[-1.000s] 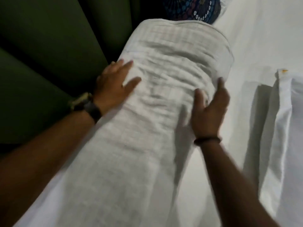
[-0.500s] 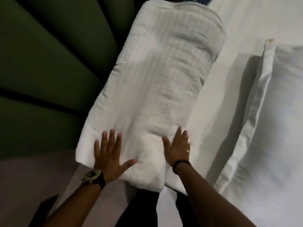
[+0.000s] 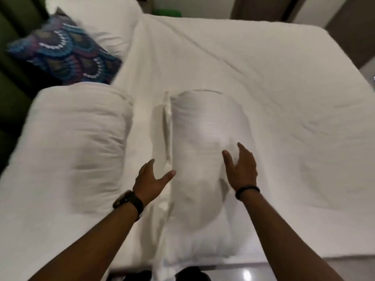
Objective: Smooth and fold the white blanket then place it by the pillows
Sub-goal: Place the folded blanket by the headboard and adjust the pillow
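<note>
Both hands off the blanket now; half a sec ago they pressed flat on it. Folded blanket lies left of the left hand, beside the pillow. Right hand over pillow, fingers of both spread, holding nothing. Placement looks done.

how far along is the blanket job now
Done, it seems: the folded white blanket lies on the bed beside the white pillow, below the patterned cushion. In hand: the left hand and right hand hover open at that pillow, gripping nothing. Left: perhaps only tidying.
</note>
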